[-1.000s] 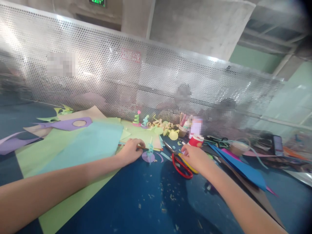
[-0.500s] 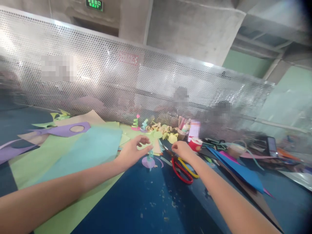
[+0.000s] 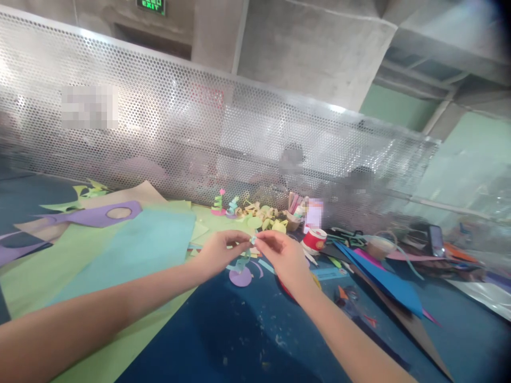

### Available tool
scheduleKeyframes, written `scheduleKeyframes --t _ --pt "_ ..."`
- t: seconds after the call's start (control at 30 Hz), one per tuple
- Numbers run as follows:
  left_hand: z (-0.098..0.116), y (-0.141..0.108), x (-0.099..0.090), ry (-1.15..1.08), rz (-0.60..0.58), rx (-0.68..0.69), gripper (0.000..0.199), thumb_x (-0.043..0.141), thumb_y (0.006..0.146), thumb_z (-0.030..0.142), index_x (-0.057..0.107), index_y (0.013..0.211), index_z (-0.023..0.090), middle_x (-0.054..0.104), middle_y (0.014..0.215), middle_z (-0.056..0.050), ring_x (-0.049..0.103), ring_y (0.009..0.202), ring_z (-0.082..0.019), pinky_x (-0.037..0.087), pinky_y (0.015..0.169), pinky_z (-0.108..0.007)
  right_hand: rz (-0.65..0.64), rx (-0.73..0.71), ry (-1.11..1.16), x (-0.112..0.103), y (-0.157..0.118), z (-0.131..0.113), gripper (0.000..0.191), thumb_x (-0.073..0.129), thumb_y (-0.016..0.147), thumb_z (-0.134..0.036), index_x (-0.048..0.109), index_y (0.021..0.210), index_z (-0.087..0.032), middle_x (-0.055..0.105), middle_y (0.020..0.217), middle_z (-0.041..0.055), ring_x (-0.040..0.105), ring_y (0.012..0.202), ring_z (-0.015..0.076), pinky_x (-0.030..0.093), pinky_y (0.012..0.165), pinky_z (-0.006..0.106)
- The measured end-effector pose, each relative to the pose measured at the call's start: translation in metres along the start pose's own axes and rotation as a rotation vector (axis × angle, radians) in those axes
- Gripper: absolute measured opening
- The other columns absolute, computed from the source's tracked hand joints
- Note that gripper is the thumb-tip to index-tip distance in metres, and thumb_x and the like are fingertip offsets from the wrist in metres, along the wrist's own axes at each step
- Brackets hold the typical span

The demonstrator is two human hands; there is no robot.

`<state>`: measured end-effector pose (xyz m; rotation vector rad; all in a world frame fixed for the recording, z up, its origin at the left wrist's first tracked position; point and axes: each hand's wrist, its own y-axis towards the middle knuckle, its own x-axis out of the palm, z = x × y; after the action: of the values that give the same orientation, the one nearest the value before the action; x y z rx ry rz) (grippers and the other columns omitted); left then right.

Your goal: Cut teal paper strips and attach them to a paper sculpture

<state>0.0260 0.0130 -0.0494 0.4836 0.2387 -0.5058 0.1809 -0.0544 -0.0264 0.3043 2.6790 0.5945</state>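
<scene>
Ahead of me, my left hand (image 3: 221,252) and my right hand (image 3: 288,263) meet fingertip to fingertip. Both are pinched closed on a small pale-blue paper piece (image 3: 253,240), mostly covered by the fingers. Just below it, a pale-blue paper curl (image 3: 241,263) rises from a purple paper disc (image 3: 240,276) on the table. Whether the curl joins the pinched piece is hard to see. Beneath my right hand lie scissors, largely hidden, with a bit of the red handle (image 3: 288,290) showing.
Green paper (image 3: 159,308) and light-blue paper (image 3: 136,250) spread on the left, with a purple cut sheet (image 3: 98,214). Two small paper spirals, one green (image 3: 217,205), stand behind. A red-and-white cup (image 3: 314,241) and blue sheets (image 3: 383,282) sit right. A perforated metal screen (image 3: 171,117) closes the back.
My right hand has moved left from above the scissors to meet my left hand. My left fingers have closed, and both hands now pinch the small pale-blue piece.
</scene>
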Motion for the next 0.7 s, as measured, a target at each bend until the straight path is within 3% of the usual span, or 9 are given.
scheduleKeyframes --t 0.43,0.7 --pt "-0.001 -0.005 0.0 0.049 0.061 -0.035 0.026 0.058 0.075 0.042 0.07 0.09 0.024 0.07 0.092 -0.001 0.063 0.085 -0.019 0.048 0.077 -0.028 -0.037 0.04 0.004 -0.005 -0.002 0.007 0.02 0.059 0.075 -0.033 0.062 0.086 -0.017 0.068 0.081 0.0061 0.065 0.076 0.0187 0.052 0.073 0.031" --pt "-0.005 -0.002 0.001 0.034 0.06 -0.01 0.029 0.057 0.076 0.041 0.065 0.095 0.021 0.068 0.094 -0.003 0.062 0.082 -0.018 0.049 0.076 -0.029 -0.277 0.02 -0.462 -0.023 -0.04 0.013 0.011 0.057 0.075 -0.022 0.066 0.081 -0.019 0.068 0.076 0.0024 0.064 0.069 0.0159 0.05 0.065 0.026"
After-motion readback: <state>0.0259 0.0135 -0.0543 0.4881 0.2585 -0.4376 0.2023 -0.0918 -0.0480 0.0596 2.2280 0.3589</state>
